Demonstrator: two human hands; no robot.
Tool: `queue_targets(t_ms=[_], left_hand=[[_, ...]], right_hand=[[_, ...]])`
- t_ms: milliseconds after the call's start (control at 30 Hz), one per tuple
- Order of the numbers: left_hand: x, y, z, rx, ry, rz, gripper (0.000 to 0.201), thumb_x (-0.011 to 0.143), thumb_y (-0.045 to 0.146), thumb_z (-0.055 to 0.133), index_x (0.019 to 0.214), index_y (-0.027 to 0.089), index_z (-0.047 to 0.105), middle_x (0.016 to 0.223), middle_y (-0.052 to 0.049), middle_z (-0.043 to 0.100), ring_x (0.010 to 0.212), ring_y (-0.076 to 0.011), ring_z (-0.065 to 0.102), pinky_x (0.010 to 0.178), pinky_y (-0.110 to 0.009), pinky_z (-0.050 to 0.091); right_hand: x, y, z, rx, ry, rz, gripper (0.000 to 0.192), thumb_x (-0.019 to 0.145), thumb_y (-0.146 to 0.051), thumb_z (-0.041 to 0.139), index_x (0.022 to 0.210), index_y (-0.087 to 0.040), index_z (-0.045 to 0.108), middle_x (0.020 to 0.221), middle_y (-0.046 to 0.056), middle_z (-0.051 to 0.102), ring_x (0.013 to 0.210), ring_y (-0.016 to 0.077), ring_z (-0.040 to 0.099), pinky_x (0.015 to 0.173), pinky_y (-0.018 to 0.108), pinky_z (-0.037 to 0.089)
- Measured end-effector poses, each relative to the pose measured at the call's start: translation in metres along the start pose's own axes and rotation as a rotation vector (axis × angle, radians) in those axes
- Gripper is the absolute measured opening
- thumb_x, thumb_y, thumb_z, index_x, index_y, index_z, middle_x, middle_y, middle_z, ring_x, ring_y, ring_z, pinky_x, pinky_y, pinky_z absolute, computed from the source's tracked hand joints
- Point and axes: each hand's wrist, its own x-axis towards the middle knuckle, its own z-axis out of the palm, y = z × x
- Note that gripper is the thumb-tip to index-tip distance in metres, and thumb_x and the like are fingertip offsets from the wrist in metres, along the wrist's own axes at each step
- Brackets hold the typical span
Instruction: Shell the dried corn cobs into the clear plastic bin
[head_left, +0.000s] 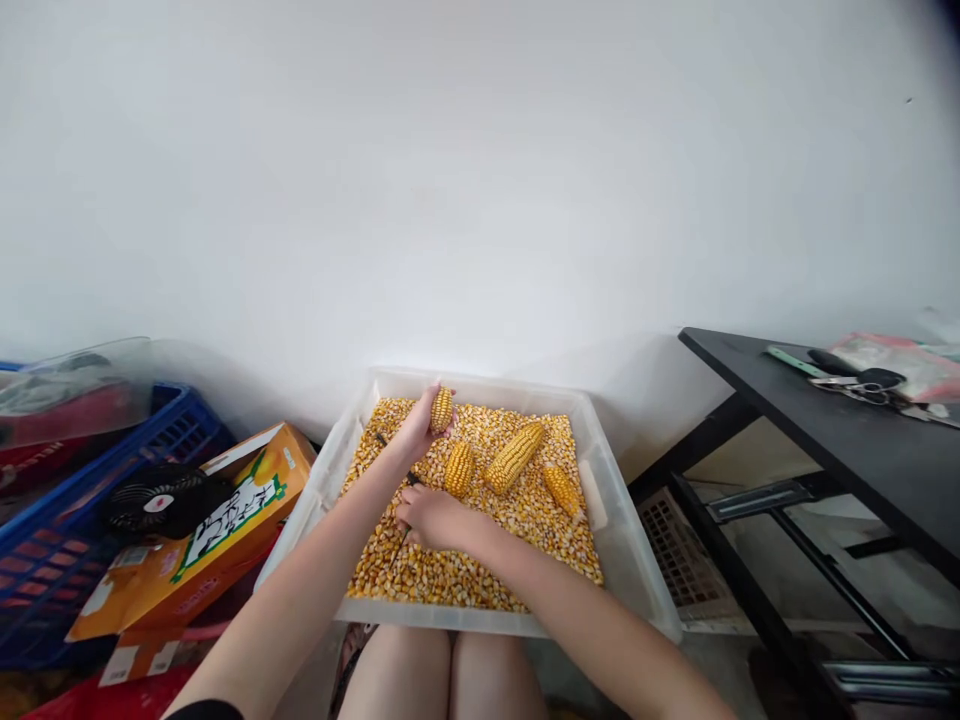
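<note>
Left hand (417, 428) gripped a corn cob (442, 409) lifted over the kernel-filled bin (626, 560) on the lap, so kernels fell in; right hand (429, 515) closed around a thin dark tool (411, 477).

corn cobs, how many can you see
4. One is held up in the left hand, cob; three lie on the loose kernels in the tub. Others may be buried.
</note>
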Motion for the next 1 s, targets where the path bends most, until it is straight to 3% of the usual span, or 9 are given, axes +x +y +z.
queue_targets(t_ms=[133, 233, 300, 367, 467, 533, 700, 1000], left_hand=[[-0.001, -0.001, -0.004, -0.067, -0.012, -0.022, 0.051, 0.085, 0.057, 0.037, 0.102, 0.014, 0.057, 0.053, 0.001, 0.055, 0.037, -0.0107, 0.049, 0.037, -0.021, 0.036], [0.0, 0.003, -0.005, -0.097, 0.009, -0.05, 0.048, 0.086, 0.053, 0.036, 0.098, 0.012, 0.059, 0.054, -0.001, 0.056, 0.038, -0.011, 0.05, 0.036, -0.021, 0.035], [0.0, 0.005, -0.003, -0.128, 0.016, -0.056, 0.046, 0.086, 0.051, 0.037, 0.096, 0.012, 0.059, 0.055, -0.002, 0.057, 0.04, -0.0113, 0.051, 0.035, -0.02, 0.034], [-0.001, 0.007, -0.001, -0.153, 0.007, -0.056, 0.046, 0.086, 0.051, 0.038, 0.095, 0.012, 0.058, 0.054, -0.002, 0.056, 0.04, -0.0114, 0.051, 0.034, -0.019, 0.031], [-0.003, 0.008, 0.002, -0.112, 0.002, -0.067, 0.044, 0.085, 0.052, 0.043, 0.095, 0.012, 0.058, 0.052, -0.001, 0.055, 0.038, -0.0106, 0.049, 0.032, -0.018, 0.029], [-0.004, 0.008, 0.004, -0.052, 0.025, -0.081, 0.041, 0.083, 0.05, 0.047, 0.094, 0.013, 0.059, 0.052, 0.0, 0.055, 0.037, -0.01, 0.048, 0.033, -0.019, 0.031], [-0.003, 0.005, 0.004, 0.024, 0.014, -0.086, 0.035, 0.083, 0.044, 0.045, 0.093, 0.013, 0.059, 0.053, -0.001, 0.057, 0.038, -0.0115, 0.051, 0.033, -0.02, 0.033], [-0.002, 0.001, 0.006, 0.201, -0.036, -0.136, 0.034, 0.079, 0.042, 0.043, 0.083, 0.012, 0.06, 0.046, -0.002, 0.054, 0.034, -0.0137, 0.048, 0.034, -0.023, 0.034]], right_hand=[[-0.017, 0.017, -0.023, 0.244, 0.201, 0.048, 0.013, 0.083, -0.028, 0.058, 0.077, -0.016, 0.061, 0.087, 0.007, 0.061, 0.093, 0.021, 0.054, 0.078, 0.03, 0.043], [-0.035, 0.034, -0.041, 0.493, 0.265, 0.197, 0.025, 0.092, -0.033, 0.041, 0.078, -0.018, 0.056, 0.076, 0.003, 0.062, 0.073, 0.0152, 0.058, 0.069, 0.028, 0.042], [-0.047, 0.044, -0.05, 0.66, 0.261, 0.278, 0.029, 0.094, -0.036, 0.032, 0.083, -0.019, 0.053, 0.065, -0.002, 0.058, 0.058, 0.012, 0.055, 0.061, 0.025, 0.041], [-0.058, 0.053, -0.055, 0.714, 0.348, 0.361, 0.028, 0.094, -0.039, 0.031, 0.086, -0.021, 0.051, 0.061, -0.005, 0.052, 0.051, 0.0109, 0.05, 0.055, 0.023, 0.039], [-0.068, 0.058, -0.063, 0.589, 0.6, 0.431, 0.028, 0.092, -0.041, 0.035, 0.088, -0.021, 0.054, 0.067, -0.003, 0.053, 0.058, 0.0122, 0.05, 0.057, 0.024, 0.037], [-0.071, 0.057, -0.068, 0.503, 0.682, 0.415, 0.027, 0.091, -0.038, 0.037, 0.09, -0.021, 0.058, 0.072, -0.001, 0.058, 0.064, 0.0136, 0.052, 0.061, 0.024, 0.037], [-0.069, 0.049, -0.07, 0.292, 0.723, 0.418, 0.029, 0.091, -0.031, 0.038, 0.09, -0.02, 0.065, 0.078, 0.005, 0.066, 0.069, 0.0163, 0.058, 0.064, 0.025, 0.036], [-0.067, 0.05, -0.064, 0.113, 0.65, 0.472, 0.031, 0.092, -0.031, 0.037, 0.081, -0.021, 0.065, 0.07, 0.004, 0.066, 0.06, 0.0143, 0.055, 0.058, 0.024, 0.028]])
